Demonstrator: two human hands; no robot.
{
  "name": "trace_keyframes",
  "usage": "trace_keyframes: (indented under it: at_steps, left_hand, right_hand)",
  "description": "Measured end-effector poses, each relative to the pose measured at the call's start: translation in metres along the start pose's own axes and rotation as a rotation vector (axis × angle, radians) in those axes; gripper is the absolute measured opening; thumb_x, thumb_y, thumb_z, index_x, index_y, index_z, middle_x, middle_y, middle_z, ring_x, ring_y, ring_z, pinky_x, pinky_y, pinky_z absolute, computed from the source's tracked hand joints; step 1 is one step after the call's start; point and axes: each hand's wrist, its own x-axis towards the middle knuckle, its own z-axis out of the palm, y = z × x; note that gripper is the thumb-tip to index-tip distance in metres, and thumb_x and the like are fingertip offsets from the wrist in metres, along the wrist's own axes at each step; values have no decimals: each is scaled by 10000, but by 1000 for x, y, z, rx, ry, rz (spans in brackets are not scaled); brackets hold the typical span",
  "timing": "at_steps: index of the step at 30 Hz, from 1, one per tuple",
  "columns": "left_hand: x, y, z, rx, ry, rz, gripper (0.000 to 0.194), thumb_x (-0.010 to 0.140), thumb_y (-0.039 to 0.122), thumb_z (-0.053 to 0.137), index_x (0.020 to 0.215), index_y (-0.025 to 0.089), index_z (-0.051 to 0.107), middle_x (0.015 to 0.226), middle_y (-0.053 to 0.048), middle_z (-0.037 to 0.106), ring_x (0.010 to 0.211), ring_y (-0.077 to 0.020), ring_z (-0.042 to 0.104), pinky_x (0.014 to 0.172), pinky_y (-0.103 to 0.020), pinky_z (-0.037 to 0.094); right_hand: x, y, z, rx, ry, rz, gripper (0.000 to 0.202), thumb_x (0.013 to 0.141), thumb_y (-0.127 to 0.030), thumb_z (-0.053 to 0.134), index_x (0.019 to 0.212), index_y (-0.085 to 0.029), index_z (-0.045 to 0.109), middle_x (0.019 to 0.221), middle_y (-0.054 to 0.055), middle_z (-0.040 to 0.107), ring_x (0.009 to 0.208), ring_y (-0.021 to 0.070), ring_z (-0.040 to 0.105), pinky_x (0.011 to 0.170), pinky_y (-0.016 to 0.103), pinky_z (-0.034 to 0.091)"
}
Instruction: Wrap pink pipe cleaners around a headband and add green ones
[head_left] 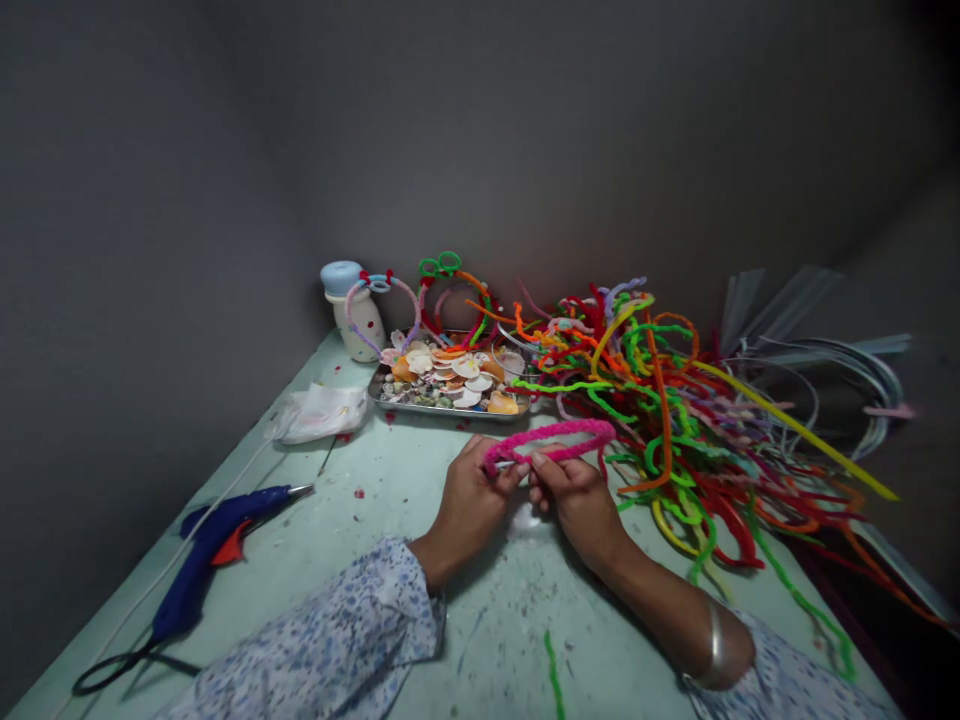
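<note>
I am pinching one end of the fuzzy pink chenille-wrapped hairband (551, 440) with both my left hand (469, 505) and right hand (574, 500), holding it just above the pale green bench (375, 510) (wrapping looks nearly done); next, I judge, comes securing that end firmly.
</note>
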Motion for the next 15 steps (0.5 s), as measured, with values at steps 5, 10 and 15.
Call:
trace_keyframes:
  at_steps: [5, 10, 15]
  left_hand:
    - [0, 3, 0, -17, -1, -37, 125, 802, 257, 609, 881, 163, 635, 838, -43, 627, 779, -164, 565, 710, -276, 429]
    - [-1, 9, -1, -76, 31, -68, 72, 758, 223, 633, 759, 168, 587, 733, -13, 593, 684, -145, 528, 634, -263, 396]
    - [-1, 10, 0, -156, 7, -125, 95, 756, 229, 629, 730, 172, 558, 677, 2, 570, 605, -123, 489, 569, -253, 370]
  right_hand:
    - [-2, -3, 1, -42, 29, 45, 340, 774, -483, 572, 631, -176, 594, 496, -10, 557, 443, 107, 473, 451, 232, 366]
    - [-1, 0, 0, -49, 28, 43, 308, 750, -447, 578, 596, -181, 587, 502, -2, 573, 452, 120, 490, 461, 242, 382]
    - [0, 2, 0, -53, 29, 40, 290, 754, -421, 566, 587, -185, 592, 504, 0, 579, 448, 122, 492, 454, 244, 380]
